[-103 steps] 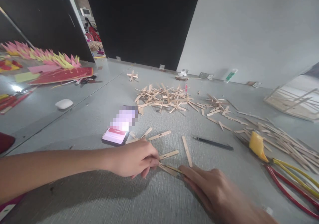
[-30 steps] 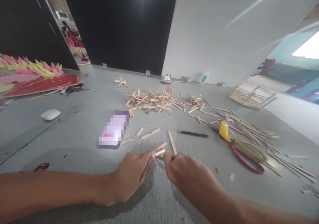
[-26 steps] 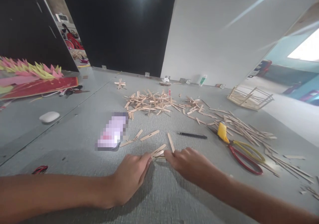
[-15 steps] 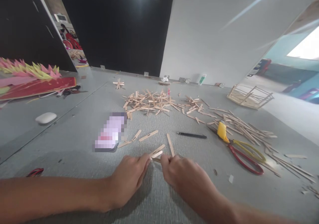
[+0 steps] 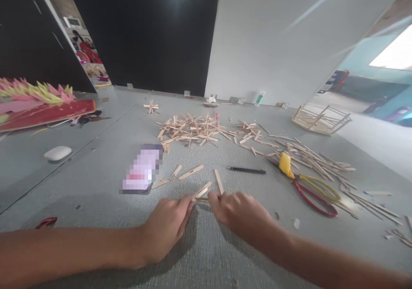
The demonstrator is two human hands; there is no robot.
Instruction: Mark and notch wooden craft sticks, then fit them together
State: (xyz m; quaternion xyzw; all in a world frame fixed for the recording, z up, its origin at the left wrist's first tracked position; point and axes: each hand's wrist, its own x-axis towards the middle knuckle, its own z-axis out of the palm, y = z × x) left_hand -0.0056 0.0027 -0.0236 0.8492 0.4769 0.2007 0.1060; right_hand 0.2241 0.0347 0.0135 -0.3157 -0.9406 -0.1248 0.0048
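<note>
Working from the head view, the only one: left hand point(image 5: 165, 222) low on the tabletop point(image 5: 106, 207), thumb and fingers pinching the near end of a pale stick point(image 5: 201, 193). Right hand point(image 5: 243, 212) just opposite, fingers curled tight on one end of a thin yellowish strip point(image 5: 202, 200) that bridges the gap between the hands. Can't tell what the strip is, or how it meets the stick; fingertips cover that.

Stick sits between the hands, near end hidden in the left grip. Slotted stick point(image 5: 191, 172) lies beyond, near the phone point(image 5: 143, 169); loose stick point(image 5: 219, 181) just past the right knuckles, pen point(image 5: 247, 170) farther right, pile point(image 5: 193, 130) at back.

Doing it well, I'd judge: brace both wrists on the table, pinch close to the contact point, use small, even pressure, since thin wood probably splits if bent. Left fingertips should sit clear of the strip's line.
</note>
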